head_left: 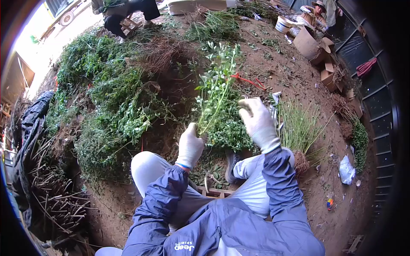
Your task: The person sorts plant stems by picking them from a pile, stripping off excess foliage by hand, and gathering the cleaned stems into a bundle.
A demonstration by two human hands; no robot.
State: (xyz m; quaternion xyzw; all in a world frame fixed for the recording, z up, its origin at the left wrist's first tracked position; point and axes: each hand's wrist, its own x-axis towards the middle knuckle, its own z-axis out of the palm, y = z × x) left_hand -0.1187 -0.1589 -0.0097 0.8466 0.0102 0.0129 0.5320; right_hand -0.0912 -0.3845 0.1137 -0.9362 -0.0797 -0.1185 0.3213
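Note:
My left hand [191,146], in a whitish glove, is closed around the lower stems of a leafy green plant sprig [218,87]. The sprig stands up and leans slightly right, its leaves spreading above my fist. To the right, my gloved right hand [259,123] is raised apart from the sprig, fingers bent and spread with nothing visible in them. Below the sprig, between my knees, lies a pile of cut greenery [228,130]. A bundle of thin green stems with roots [301,130] rests beside my right knee.
A large heap of green plants [102,89] covers the left side, with dry sticks [60,200] nearer me. A red tie [250,81] lies ahead. Cardboard pieces [308,45], a white bucket [283,24] and a person [317,15] are at upper right; another person [128,13] sits at upper left.

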